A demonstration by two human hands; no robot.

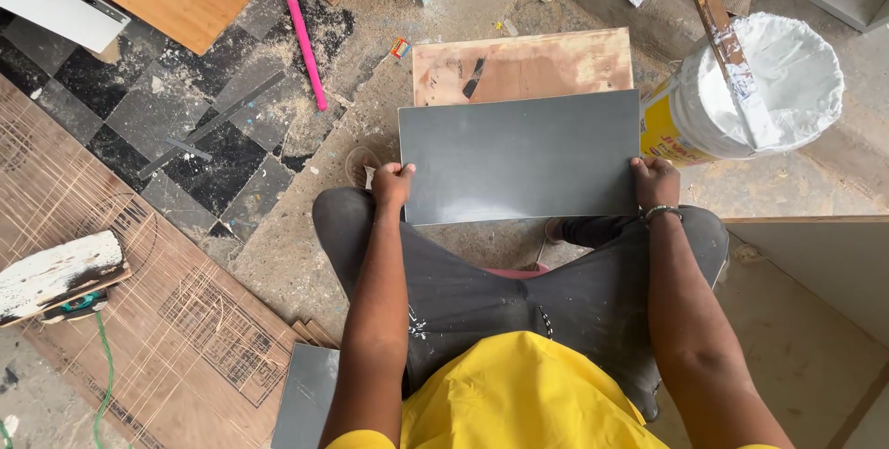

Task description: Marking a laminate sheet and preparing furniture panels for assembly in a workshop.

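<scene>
Grey laminate board (520, 157) is what I have in both hands, held flat over my knees as I sit on the dusty floor (296, 255). From the head camera, looking straight down: my left hand (392, 185) is closed on the board's near left corner, thumb on top and fingers curled under the edge; my right hand (656, 182) grips the near right corner the same way, a bracelet on that wrist. Just beyond the board, partly under its far edge, lies a bare plywood panel (523, 65). To the board's right, touching distance from its far corner, stands a bucket of white paste (759, 88) with a smeared wooden stick (736, 56) resting across it. Well to the board's left a pink-handled broom (306, 46) lies on sawdust.

I judge the board stiff and fairly light, its face smooth and likely slippery, so pinching the short edges at the corners, as I do now, seems the safest hold; the corners look liable to chip if knocked.
</scene>
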